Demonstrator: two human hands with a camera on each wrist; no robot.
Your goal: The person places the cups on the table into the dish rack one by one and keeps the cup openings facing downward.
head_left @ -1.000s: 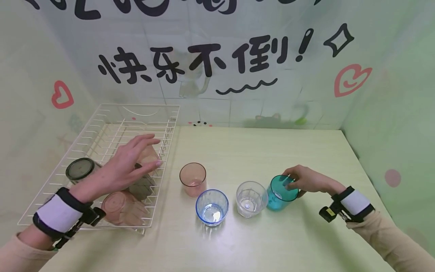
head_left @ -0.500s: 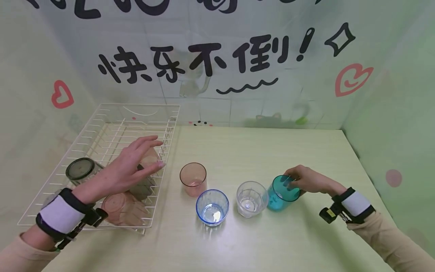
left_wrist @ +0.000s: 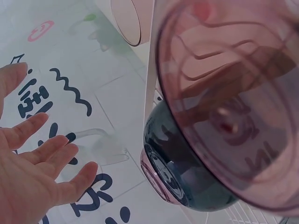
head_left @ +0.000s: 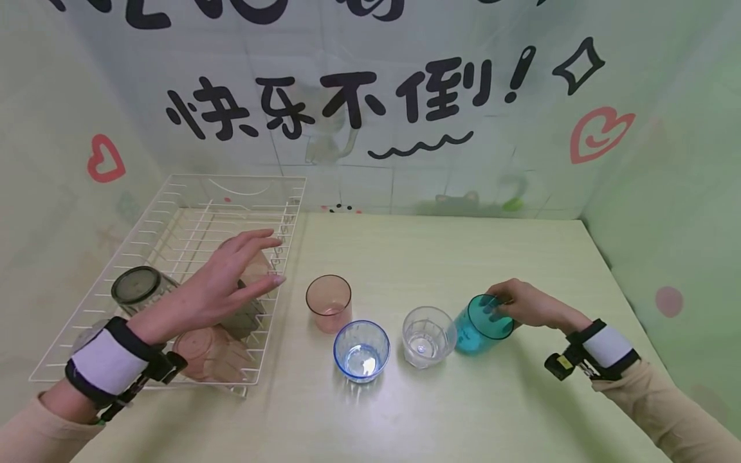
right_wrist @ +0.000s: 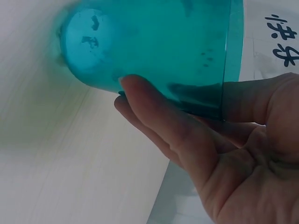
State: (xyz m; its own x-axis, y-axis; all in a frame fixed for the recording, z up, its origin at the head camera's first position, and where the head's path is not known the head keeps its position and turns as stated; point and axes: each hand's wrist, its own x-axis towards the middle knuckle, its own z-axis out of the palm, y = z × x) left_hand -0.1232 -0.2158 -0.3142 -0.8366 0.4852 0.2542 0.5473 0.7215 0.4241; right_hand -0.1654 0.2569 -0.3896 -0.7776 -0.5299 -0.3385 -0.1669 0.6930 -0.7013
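Observation:
My right hand (head_left: 529,305) grips a translucent teal cup (head_left: 476,331) at its rim, with fingers inside and the thumb along the outer wall. The cup leans a little toward that hand, its base low at the table, as the right wrist view of the cup (right_wrist: 154,46) also shows. My left hand (head_left: 222,276) hovers over the white wire dish rack (head_left: 237,175), fingers spread and holding nothing. Below it are upturned glasses: a dark grey one (head_left: 240,319) and pink ones (head_left: 199,350), partly hidden by the hand and wrist. Another dark glass (head_left: 137,286) sits left of the forearm.
Between the rack and the teal cup stand a pink glass (head_left: 329,308), a blue-rimmed clear glass (head_left: 361,354) and a clear faceted glass (head_left: 427,341) that overlaps the teal cup's left side. A printed wall sheet (head_left: 347,180) closes off the table's back.
The teal cup has tipped slightly further toward my right hand. My left hand has drifted a little to the right over the rack. The other glasses have stayed put.

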